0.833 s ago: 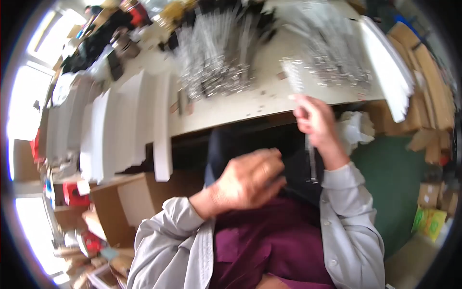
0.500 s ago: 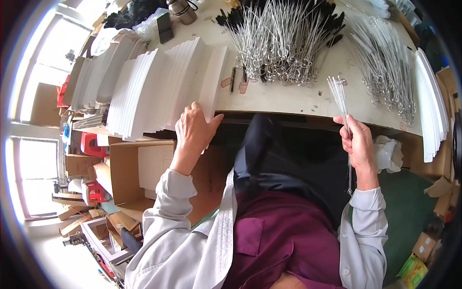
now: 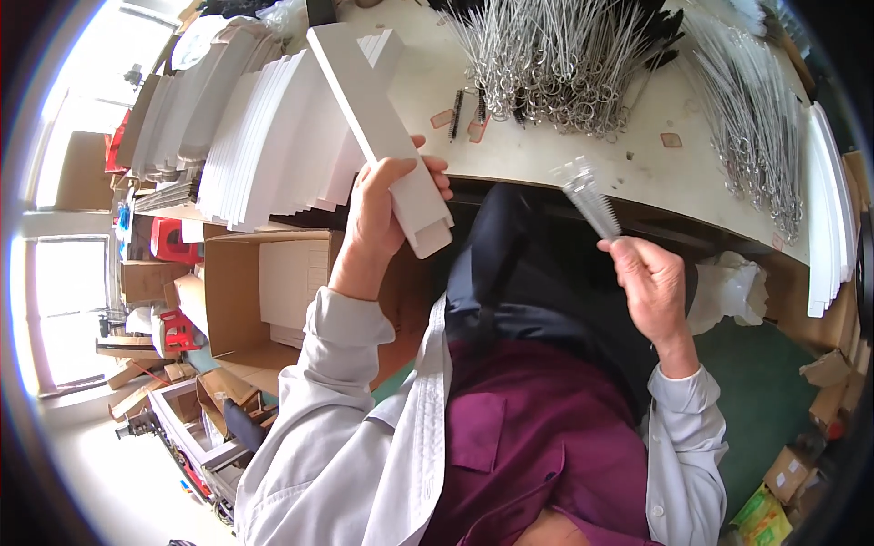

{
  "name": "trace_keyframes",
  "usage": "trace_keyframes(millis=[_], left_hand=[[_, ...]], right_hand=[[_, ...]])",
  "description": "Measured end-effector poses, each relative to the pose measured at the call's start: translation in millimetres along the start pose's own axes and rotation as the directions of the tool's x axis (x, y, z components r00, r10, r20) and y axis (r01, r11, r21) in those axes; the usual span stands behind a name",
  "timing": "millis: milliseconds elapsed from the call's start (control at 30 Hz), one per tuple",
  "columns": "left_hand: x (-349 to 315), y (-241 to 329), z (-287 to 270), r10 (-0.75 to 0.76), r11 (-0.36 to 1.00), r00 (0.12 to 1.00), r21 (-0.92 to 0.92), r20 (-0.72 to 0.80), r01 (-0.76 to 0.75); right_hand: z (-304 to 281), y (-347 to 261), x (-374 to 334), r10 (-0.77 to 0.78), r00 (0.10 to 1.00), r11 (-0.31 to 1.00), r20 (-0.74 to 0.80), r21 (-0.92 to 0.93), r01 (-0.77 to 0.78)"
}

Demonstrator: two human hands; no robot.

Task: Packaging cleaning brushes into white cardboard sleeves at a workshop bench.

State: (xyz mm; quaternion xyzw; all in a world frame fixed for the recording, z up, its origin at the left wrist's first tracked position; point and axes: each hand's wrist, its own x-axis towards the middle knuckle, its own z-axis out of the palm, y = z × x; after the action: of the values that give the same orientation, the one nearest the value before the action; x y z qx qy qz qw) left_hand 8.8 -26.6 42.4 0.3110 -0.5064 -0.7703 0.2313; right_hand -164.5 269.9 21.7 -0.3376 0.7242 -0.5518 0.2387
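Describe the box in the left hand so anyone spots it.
On the pale table, find the row of white boxes at the person's left. By its right end, the left hand grips a long narrow white box. Unlike its neighbours, this one is held, its far end slanting left.

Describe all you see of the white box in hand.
The white box is long, narrow, apparently smooth card, with a flap-like tab at its lower end. It slants from upper left to lower right, overlapping other white boxes in view. The left hand holds its lower part, thumb across it, fingers past its right edge.
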Motion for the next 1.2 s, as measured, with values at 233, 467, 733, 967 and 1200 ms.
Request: trace_keyframes(millis=[233,467,733,967,1200], left_hand=[[12,-15,43,0.113,0.957,0.991,-0.277,0.068,-0.090],[4,-26,68,0.162,0.919,0.983,-0.377,0.091,-0.117],[-5,-37,77,0.093,0.885,0.994,-0.462,0.057,-0.056],[-10,-40,79,0.134,0.979,0.990,-0.152,-0.034,-0.138],[3,-13,61,0.274,0.955,0.950,-0.073,-0.147,-0.287]], right_hand=[[26,-16,-18,-0.232,0.972,0.959,0.048,-0.153,0.237],[27,-3,-26,-0.188,0.982,0.971,0.033,-0.144,0.190],[22,-1,-26,0.100,0.982,0.995,0.157,0.002,-0.101],[29,0,-25,-0.180,0.983,0.969,-0.025,-0.178,0.172],[21,-1,-29,-0.220,0.973,0.939,-0.075,-0.286,0.190]])
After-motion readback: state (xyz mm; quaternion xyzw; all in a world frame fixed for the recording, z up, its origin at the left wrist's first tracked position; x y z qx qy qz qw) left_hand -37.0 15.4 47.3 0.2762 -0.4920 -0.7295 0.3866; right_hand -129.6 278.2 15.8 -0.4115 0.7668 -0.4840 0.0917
